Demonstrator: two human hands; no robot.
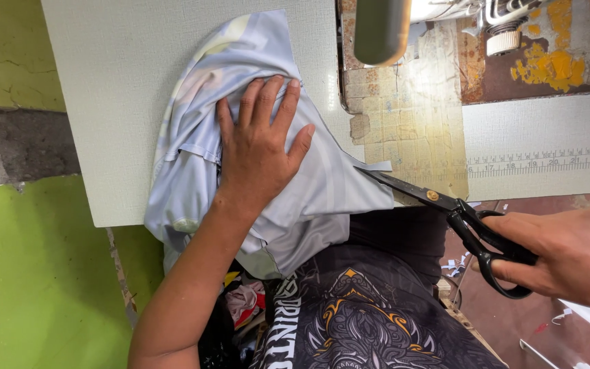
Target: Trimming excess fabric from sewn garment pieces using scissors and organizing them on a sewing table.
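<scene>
Fabric, pale blue-grey with lighter bands, lies bunched on the light textured tabletop, reaching from near centre toward 7 o'clock, where it spills over the table's near edge. Nothing in view serves as a container; the cloth rests straight on the table. It looks thin and smooth, folded into soft creases, with a seamed edge running down its 9 o'clock side and a pointed corner at 3 o'clock.

Pressing flat on top of the cloth is the left hand, fingers spread toward 12 o'clock, palm down, pinning rather than gripping it. At 4 o'clock the right hand holds black-handled scissors, fingers threaded through the loops; the blades stand slightly parted, their tips touching the cloth's pointed corner.

A sewing machine sits at 12 to 1 o'clock, cut off by the top edge, its bed patched with tape. A printed ruler strip lies at 3 o'clock. The right hand is cut off by the frame edge, and the cloth's lower folds vanish behind a dark patterned shirt.
</scene>
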